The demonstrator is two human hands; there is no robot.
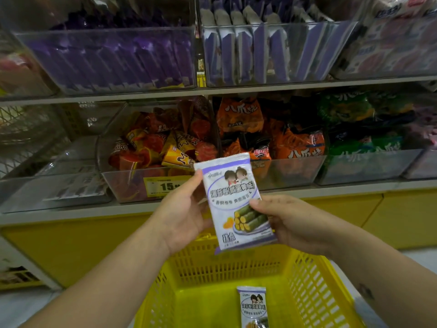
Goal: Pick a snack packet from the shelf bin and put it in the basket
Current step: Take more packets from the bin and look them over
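Above the basket (314, 280), both hands are gripping a packet (233, 202): left hand (182, 209) pinching its left edge, right hand (290, 221) its right; another packet (253, 306) is lying inside.

On the lower shelf a clear bin (123, 185) holds red and yellow cone-shaped packets (165, 145), and a yellow price label (165, 185) on its front wall reads 15. Just beside it to the right lie orange packets (293, 143), then green packets (354, 129). Far left stands a wire rack (23, 133). Upper left, dark purple wrappers (106, 55) fill another bin; upper right are blurred packs (397, 43), possibly pink and white. Below runs a yellow cabinet front (71, 245)
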